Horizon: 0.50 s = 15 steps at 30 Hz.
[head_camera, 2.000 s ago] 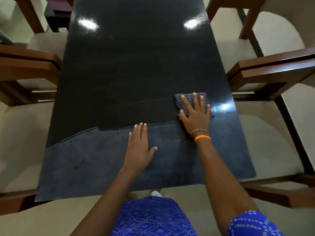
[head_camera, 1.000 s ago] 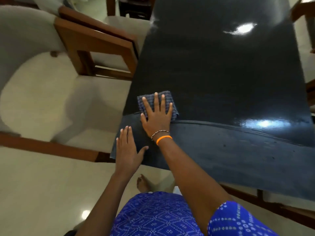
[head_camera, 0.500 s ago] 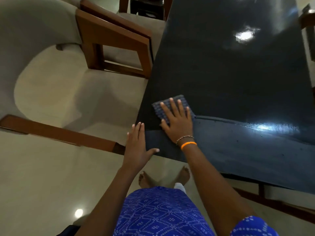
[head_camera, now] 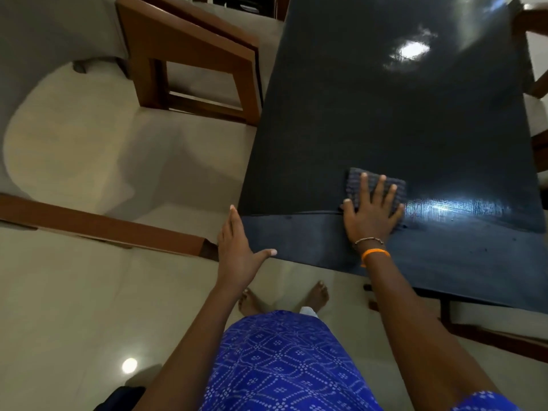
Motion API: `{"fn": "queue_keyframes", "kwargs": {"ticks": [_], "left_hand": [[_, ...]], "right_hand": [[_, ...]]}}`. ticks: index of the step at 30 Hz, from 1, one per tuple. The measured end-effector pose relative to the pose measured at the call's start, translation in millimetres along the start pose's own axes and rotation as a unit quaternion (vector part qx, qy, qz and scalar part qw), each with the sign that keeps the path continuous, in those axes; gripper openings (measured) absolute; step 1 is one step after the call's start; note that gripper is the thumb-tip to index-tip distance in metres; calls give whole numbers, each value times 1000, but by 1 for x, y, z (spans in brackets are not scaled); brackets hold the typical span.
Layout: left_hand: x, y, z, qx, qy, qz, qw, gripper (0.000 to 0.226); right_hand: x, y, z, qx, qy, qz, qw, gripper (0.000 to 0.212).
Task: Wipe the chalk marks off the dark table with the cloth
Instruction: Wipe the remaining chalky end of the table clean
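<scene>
Scanning for writing: I find no brand, label or readable text on anything in view.
Chair: wooden frame with a pale cushion, standing just beside the table's left edge.
Left hand: my left grip is released, fingers straight and together; it sits at the table's near left corner with the thumb resting on the near edge, holding nothing.
Table: dark and glossy farther from me, with a duller, bluish-grey band along the near edge.
Cloth: small, folded, blue-grey and striped, lying flat on the table right at the line where the dull band meets the glossy part.
Right hand: my right grip is flat with fingers spread, pressing the cloth down, not clenched around it; the cloth shows beyond the fingertips.
Orange band: on the right wrist, beside a thin beaded bracelet.
</scene>
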<state>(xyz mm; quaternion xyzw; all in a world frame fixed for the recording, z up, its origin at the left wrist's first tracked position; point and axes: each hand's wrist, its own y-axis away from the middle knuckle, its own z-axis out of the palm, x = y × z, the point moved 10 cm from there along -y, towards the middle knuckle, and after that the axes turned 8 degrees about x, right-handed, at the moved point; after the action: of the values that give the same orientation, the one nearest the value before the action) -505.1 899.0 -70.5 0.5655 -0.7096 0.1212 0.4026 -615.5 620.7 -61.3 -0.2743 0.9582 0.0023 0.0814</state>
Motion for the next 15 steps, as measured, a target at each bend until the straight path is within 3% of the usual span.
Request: {"fn": "queue_keyframes", "kwargs": {"ticks": [3,8,15], "left_hand": [[-14,11,-1,-3,81,-22,996,118],[-29,30,1,10,87,-45,995,121],[-15,56,1,87,-8,-12,996,111]], "right_hand": [[-74,33,13,-21,-9,-101,995,69],[-186,102,30,-62,-53,-265,961,67],[-183,138,32,-100,-83,-382,915,66]]}}
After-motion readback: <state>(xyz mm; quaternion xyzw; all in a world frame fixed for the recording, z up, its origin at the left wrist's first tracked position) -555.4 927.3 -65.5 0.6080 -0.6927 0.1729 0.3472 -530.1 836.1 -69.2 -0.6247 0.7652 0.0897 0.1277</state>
